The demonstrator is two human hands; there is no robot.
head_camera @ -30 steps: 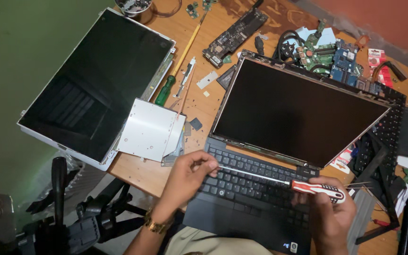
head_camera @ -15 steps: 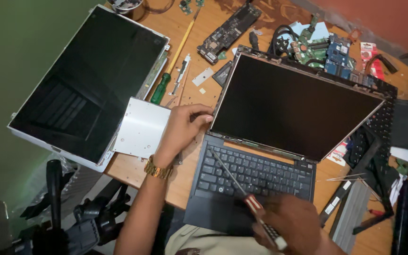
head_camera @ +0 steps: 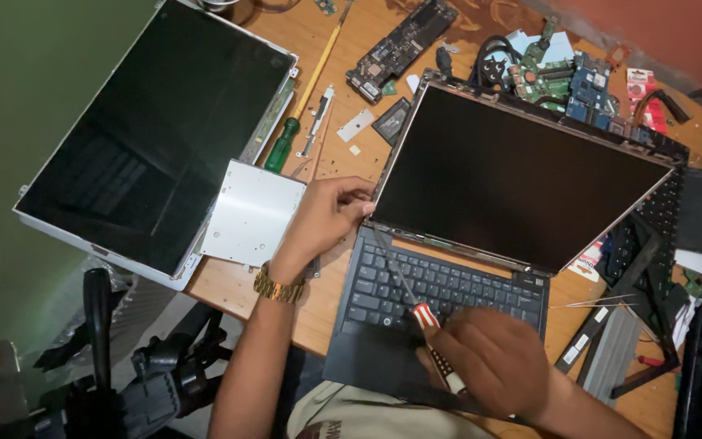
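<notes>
An open black laptop (head_camera: 440, 284) with a bare screen panel (head_camera: 513, 175) lies on the wooden table. My left hand (head_camera: 327, 215), with a gold watch on the wrist, pinches the lower left corner of the screen panel. My right hand (head_camera: 489, 358) grips a screwdriver (head_camera: 416, 305) with a red and white handle. Its thin shaft runs up to the left hinge area of the laptop, just below my left fingers.
A loose screen panel (head_camera: 156, 130) and a silver drive (head_camera: 253, 213) lie to the left. A green-handled screwdriver (head_camera: 302, 102), circuit boards (head_camera: 566, 77), a long board (head_camera: 400, 49) and small parts crowd the far table. Black frame pieces (head_camera: 635, 276) lie at right, camera gear (head_camera: 123, 366) below left.
My left hand moved from the keyboard up to the screen's lower left corner. My right hand turned the screwdriver from lying level to pointing up-left at the hinge. The view shifted closer.
</notes>
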